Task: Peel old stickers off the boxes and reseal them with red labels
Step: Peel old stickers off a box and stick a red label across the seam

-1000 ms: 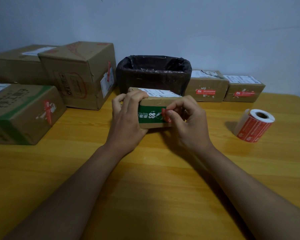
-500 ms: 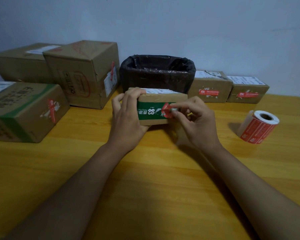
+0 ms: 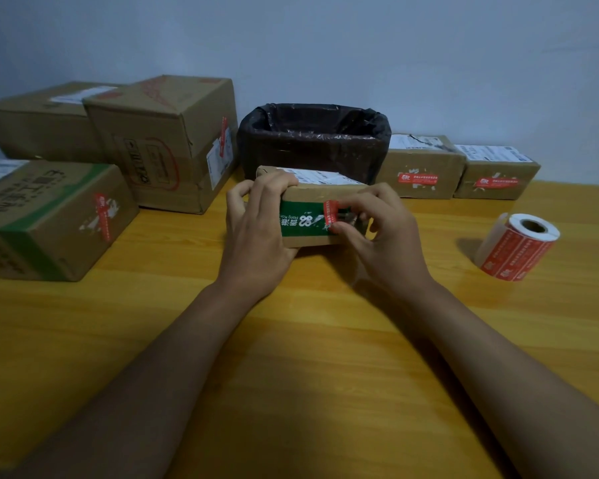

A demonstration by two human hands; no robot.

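A small cardboard box with a green band (image 3: 305, 223) stands on the wooden table (image 3: 291, 357) in front of me. My left hand (image 3: 256, 233) grips its left end, fingers curled over the top edge. My right hand (image 3: 381, 236) pinches a red sticker (image 3: 331, 213) that is partly lifted off the box's front face. A roll of red labels (image 3: 517, 247) lies on the table to the right.
A bin lined with a black bag (image 3: 315, 140) stands behind the small box. Three larger cardboard boxes (image 3: 166, 140) sit at the back left. Two small boxes with red labels (image 3: 419, 167) stand at the back right against the wall.
The box has been tipped up slightly so its front faces me more. My right hand's pinch on the red sticker has shifted rightward, pulling it further off the front.
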